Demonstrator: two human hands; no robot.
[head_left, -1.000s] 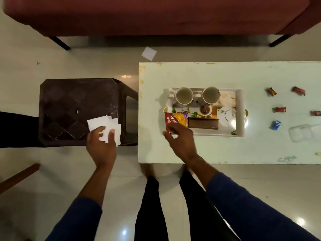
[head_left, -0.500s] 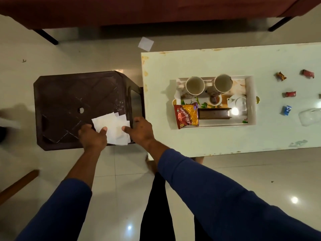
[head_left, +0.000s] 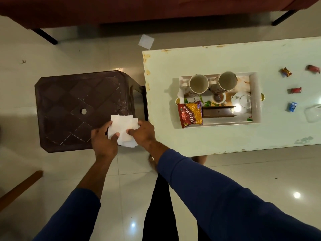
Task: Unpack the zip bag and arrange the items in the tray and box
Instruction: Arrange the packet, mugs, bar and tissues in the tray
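On the left we see a brown stool (head_left: 76, 108); over its near right corner our left hand (head_left: 104, 141) pinches the left edge of some white napkins (head_left: 122, 128) while our right hand (head_left: 143, 133) grips their right side, thumb on top. To the right stands a pale table (head_left: 225, 58); on it a white tray (head_left: 255, 98) holds a snack packet (head_left: 190, 113) leaning at its left end, two mugs (head_left: 198, 83) at the back, a dark box (head_left: 218, 112) and a small white teapot (head_left: 243, 100). Further right, wrapped sweets (head_left: 286, 72) lie scattered well apart from the tray; a clear bag (head_left: 313, 113) sits at the frame's edge.
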